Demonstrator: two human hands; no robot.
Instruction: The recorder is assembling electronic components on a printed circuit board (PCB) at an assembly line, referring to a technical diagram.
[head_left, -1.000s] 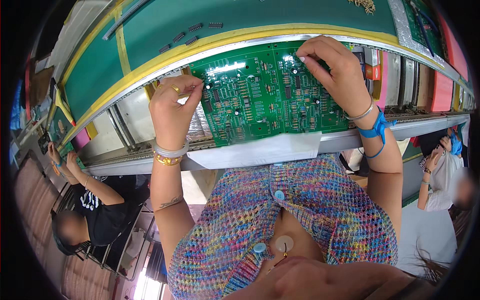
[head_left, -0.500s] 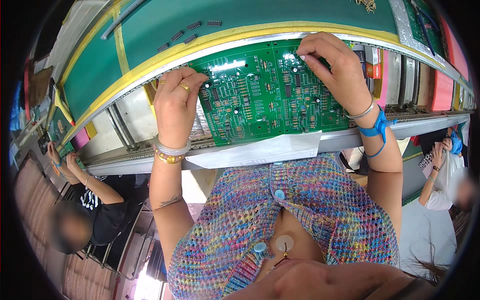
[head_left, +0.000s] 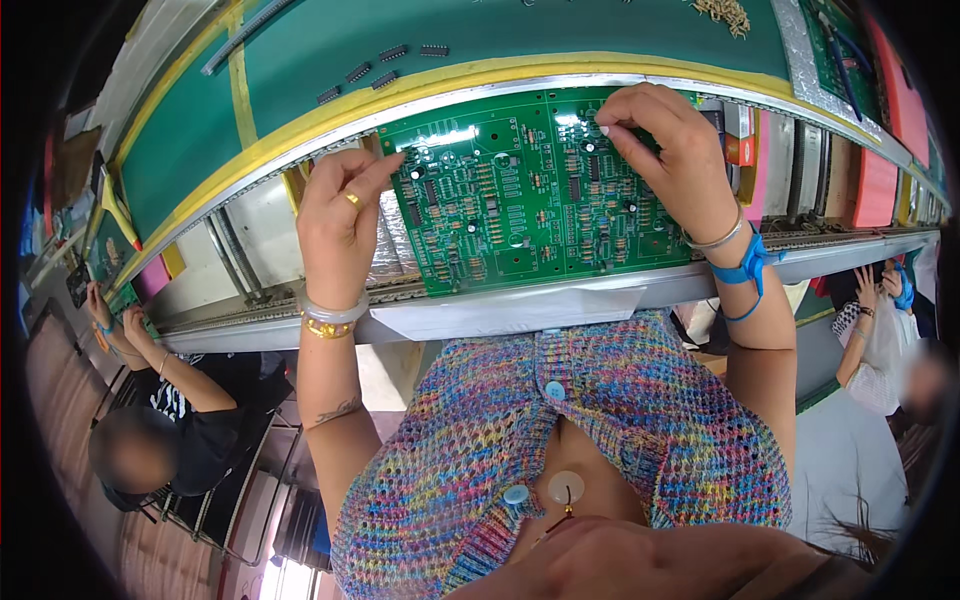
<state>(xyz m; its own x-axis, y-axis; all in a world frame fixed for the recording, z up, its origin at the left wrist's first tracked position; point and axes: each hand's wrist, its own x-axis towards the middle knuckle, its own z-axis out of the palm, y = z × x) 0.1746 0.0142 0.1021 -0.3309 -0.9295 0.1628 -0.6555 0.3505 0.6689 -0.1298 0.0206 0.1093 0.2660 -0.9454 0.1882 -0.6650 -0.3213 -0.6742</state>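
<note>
A green circuit board point(head_left: 528, 245), filled with resistors, black chips and small capacitors, lies across the conveyor rails in front of me. My left hand point(head_left: 340, 205) is at its upper left corner, thumb and forefinger pinched together just over the edge near a black capacitor point(head_left: 416, 174). Over the upper right part of the board is my right hand point(head_left: 672, 150), its thumb and forefinger also brought together close to the surface. Whatever sits between the fingertips of either hand is too small to make out. The right hand covers the board's right corner.
Loose black chips point(head_left: 385, 79) lie on the green bench mat point(head_left: 560, 40) beyond the rail. A pile of small tan parts point(head_left: 725, 15) is at the far right. White paper point(head_left: 500, 315) hangs on the near rail point(head_left: 690, 283). Other people work at both sides.
My left hand has drawn slightly left, and my right fingertips have come a little nearer to me. The view has shifted slightly, showing more of the tan pile.
</note>
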